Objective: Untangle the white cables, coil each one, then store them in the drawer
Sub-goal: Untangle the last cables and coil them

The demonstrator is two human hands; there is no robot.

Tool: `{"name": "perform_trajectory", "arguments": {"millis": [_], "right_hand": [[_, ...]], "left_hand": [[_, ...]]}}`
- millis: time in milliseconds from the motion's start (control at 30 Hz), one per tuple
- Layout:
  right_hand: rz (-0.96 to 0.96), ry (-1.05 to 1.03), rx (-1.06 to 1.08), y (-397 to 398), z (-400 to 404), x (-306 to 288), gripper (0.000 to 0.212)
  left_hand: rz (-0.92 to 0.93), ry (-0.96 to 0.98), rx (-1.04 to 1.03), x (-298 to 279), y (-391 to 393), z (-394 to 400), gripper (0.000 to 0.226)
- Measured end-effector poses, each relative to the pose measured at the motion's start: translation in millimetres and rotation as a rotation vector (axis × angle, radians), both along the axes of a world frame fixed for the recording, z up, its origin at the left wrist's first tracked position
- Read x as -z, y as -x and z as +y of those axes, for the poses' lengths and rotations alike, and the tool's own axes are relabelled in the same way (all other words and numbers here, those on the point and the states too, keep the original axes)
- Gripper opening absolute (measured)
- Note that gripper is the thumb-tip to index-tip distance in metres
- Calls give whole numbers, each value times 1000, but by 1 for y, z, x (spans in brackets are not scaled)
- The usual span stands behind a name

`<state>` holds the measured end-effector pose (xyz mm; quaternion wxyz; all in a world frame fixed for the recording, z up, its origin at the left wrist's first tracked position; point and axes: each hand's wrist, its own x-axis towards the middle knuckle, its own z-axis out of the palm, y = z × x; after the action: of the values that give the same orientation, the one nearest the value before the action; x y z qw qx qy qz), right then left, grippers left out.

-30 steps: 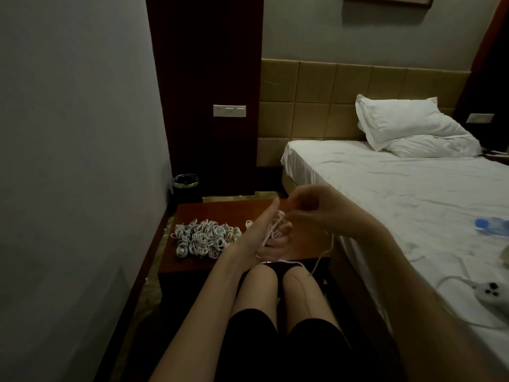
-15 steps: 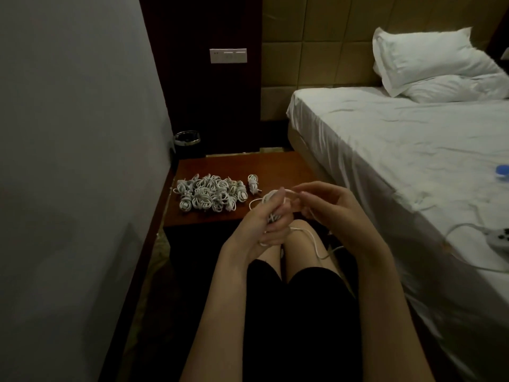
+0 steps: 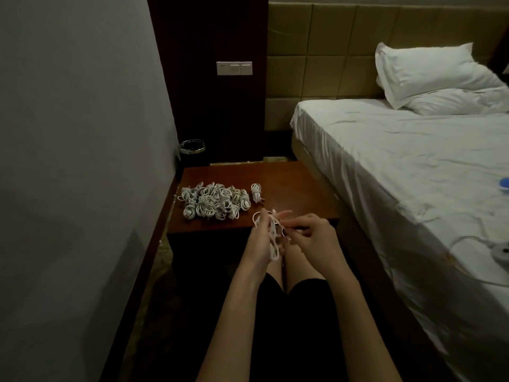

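Both hands — left hand (image 3: 260, 244), right hand (image 3: 314, 238) — have moved lower.

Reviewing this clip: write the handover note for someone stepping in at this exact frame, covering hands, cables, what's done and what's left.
Left hand: holds the white cable being coiled, loops wrapped around its fingers.
Right hand: pinches the cable's free end beside the loops.
On the wooden nightstand: a pile of coiled cables, plus one single coil apart to its right.
Done: many cables coiled.
Left: finish this coil, then store all of them; no drawer is visible from here.
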<state>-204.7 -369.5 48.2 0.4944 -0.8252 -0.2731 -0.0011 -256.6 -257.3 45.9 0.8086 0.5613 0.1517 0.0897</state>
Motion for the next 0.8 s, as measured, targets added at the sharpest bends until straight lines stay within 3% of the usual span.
{"name": "perform_trajectory", "arguments": {"millis": [67,167,367,500,633,800], "right_hand": [[20,-16,-34,-2,-5,-1,16],[-15,0,-67,4,0,-6,10],[3,301,-235,16,11,-16,8],[96,331,-378,18,-3,-35,20],[158,306,-387,20,-8,-44,16],[92,346,-320,14,-23,-54,9]], "left_hand": [[-50,123,-100,-2,1,7,55],[-171,455,-117,-10,4,5,50],[-244,636,-223,-8,11,7,49],[-252,656,-205,-8,11,9,47],[-268,643,-208,-14,11,6,49],[-256,654,-213,-8,13,18,51]]}}
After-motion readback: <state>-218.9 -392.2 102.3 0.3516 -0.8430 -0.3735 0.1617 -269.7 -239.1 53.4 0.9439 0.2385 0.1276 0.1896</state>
